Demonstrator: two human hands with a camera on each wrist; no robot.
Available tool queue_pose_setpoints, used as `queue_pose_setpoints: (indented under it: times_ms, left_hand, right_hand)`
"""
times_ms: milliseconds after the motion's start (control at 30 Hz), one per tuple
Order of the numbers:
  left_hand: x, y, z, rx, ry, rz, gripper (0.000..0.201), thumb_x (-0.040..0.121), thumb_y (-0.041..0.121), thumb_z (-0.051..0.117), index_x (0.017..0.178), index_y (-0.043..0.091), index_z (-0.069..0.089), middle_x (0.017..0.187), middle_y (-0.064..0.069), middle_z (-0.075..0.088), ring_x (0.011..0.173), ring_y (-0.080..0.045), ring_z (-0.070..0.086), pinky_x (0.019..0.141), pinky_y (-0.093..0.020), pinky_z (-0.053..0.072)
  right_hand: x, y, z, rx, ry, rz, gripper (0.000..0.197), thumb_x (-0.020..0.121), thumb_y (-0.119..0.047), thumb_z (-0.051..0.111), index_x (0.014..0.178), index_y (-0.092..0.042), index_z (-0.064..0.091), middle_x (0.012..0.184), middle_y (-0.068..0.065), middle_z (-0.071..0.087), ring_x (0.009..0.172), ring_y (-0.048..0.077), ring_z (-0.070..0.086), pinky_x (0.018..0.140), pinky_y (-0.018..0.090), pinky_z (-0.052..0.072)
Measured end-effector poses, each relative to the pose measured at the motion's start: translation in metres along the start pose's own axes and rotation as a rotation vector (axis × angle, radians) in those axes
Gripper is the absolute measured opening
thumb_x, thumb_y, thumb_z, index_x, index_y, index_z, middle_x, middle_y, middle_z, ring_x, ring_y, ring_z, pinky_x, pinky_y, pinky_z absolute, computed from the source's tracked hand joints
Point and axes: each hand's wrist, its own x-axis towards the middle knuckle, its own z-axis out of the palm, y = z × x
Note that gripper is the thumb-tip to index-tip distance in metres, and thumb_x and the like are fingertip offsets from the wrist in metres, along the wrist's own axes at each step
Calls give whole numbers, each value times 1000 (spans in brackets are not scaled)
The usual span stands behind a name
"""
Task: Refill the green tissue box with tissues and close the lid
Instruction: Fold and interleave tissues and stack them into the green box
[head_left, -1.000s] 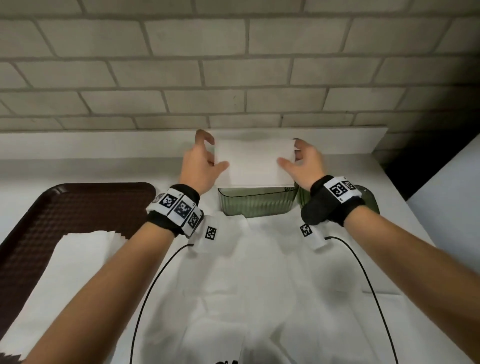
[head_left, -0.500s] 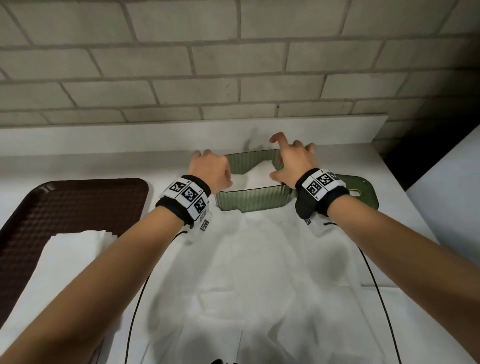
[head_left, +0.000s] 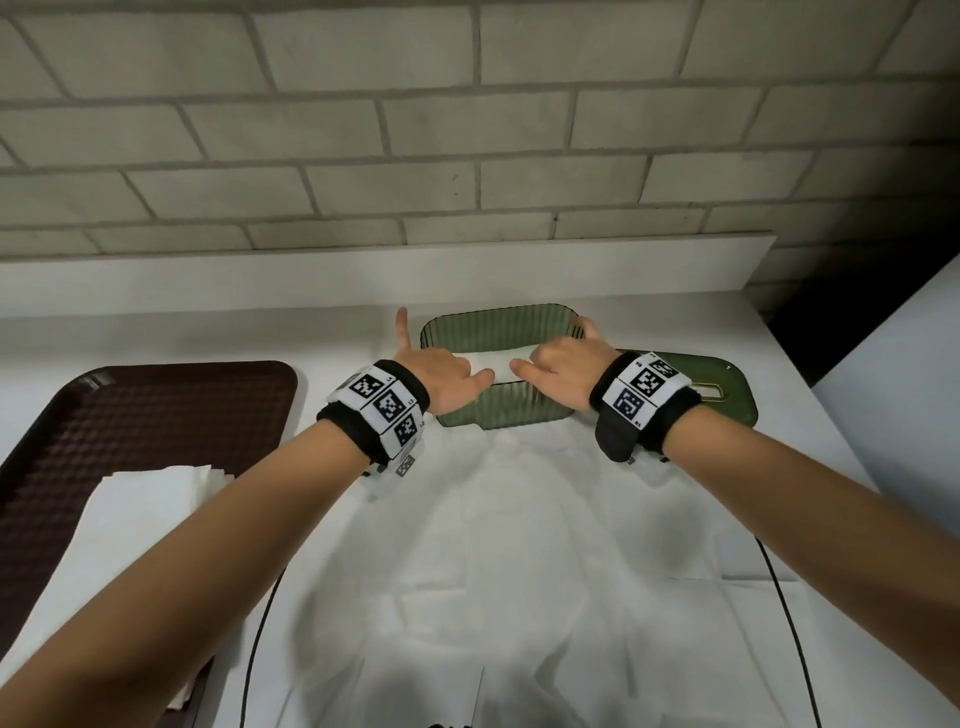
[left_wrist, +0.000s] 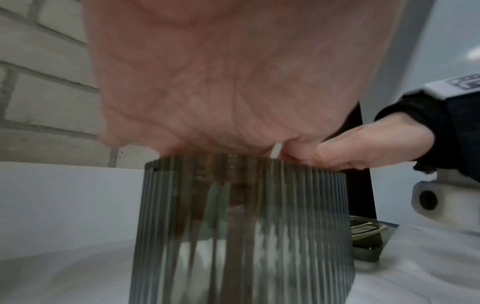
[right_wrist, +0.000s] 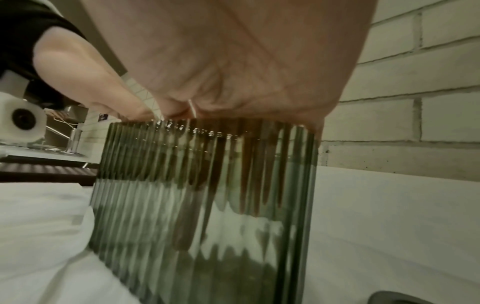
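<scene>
The green ribbed tissue box (head_left: 498, 413) stands open on the white cloth, near the back ledge. A white tissue stack (head_left: 501, 364) lies in its mouth. My left hand (head_left: 447, 371) holds the stack's left end and my right hand (head_left: 558, 364) its right end, thumbs on top. In the wrist views the fingers reach down inside the box (left_wrist: 246, 226) (right_wrist: 207, 205), showing as brown streaks through the ribbed wall, with a sliver of tissue pinched at each thumb. The green lid (head_left: 727, 387) lies flat just right of the box.
A dark brown tray (head_left: 130, 415) sits at the left with more white tissues (head_left: 145, 499) on it. A white cloth (head_left: 519, 545) covers the counter in front. A white ledge (head_left: 363, 270) and a brick wall rise right behind the box.
A second ago both hands held the stack upright above the box. They have lowered it, and the stack now lies in the box's mouth with the fingers inside.
</scene>
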Motion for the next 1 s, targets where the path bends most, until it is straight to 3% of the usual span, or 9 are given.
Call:
queue_pose_setpoints:
  times_ms: [100,233,400,500,600,700,800,900,1000]
  left_hand:
    - [5,2,-2,37,-89,-32,85,90,62,-8,115,25,65,114,0,68,136,-19,38,95,-68,-32]
    - [4,8,-9,42,-105,-46,82,90,63,-9,134,31,53,123,0,65,141,-20,33,97,-69,-31]
    - [1,3,-12,-44,-55,18,103,72,84,-11,99,27,70,92,2,70,134,-18,40,96,-70,-30]
    - [-2,-1,-11,-39,-52,63,92,63,96,17,82,23,69,83,2,71,118,-17,53,95,-73,-28]
    - [1,-12,-6,6,52,120,69,66,84,51,91,24,73,71,5,68,103,-15,60,95,-74,-26]
    - [3,-18,-2,-17,134,132,56,70,75,59,82,21,70,61,9,59,97,-15,61,95,-74,-24]
    - [2,-18,-1,-56,199,143,51,74,68,62,65,19,60,53,8,51,84,-15,61,99,-74,-21]
    - [-4,-14,0,-94,240,140,49,79,59,64,62,13,55,51,6,47,72,-17,57,107,-72,-11]
    - [-17,-13,4,-181,315,181,33,82,49,68,76,16,65,80,-1,66,88,-20,59,113,-67,1]
  right_hand:
    - [2,0,2,-64,-1,15,78,96,-56,7,60,-13,61,73,-2,65,94,13,59,115,55,-5]
    - [-2,-5,-7,-57,-83,74,78,98,-56,4,56,-13,55,64,-3,59,91,14,58,114,58,-11]
    - [-2,-3,-15,3,-91,104,93,92,-63,-6,78,-14,72,69,-1,66,98,15,61,114,59,-12]
    - [-4,-1,-12,46,-147,117,94,85,-74,-5,98,-24,73,77,-5,66,109,15,59,114,60,-9]
    - [-11,2,-14,79,-115,39,75,74,-89,23,77,-29,68,66,-10,64,87,11,60,112,60,-1]
    - [-16,11,-14,-14,-74,-3,45,78,-69,57,88,-27,69,65,-13,60,80,14,57,113,61,4]
    - [-18,15,-12,-26,-32,-10,29,83,-54,61,87,-27,72,80,-8,70,85,15,61,113,59,8]
    - [-21,12,-12,-28,2,0,26,83,-55,62,78,-29,66,71,-12,62,76,14,54,105,49,24]
    - [-30,7,-16,-43,60,-3,27,84,-56,61,85,-30,67,75,-12,61,82,16,58,97,42,27]
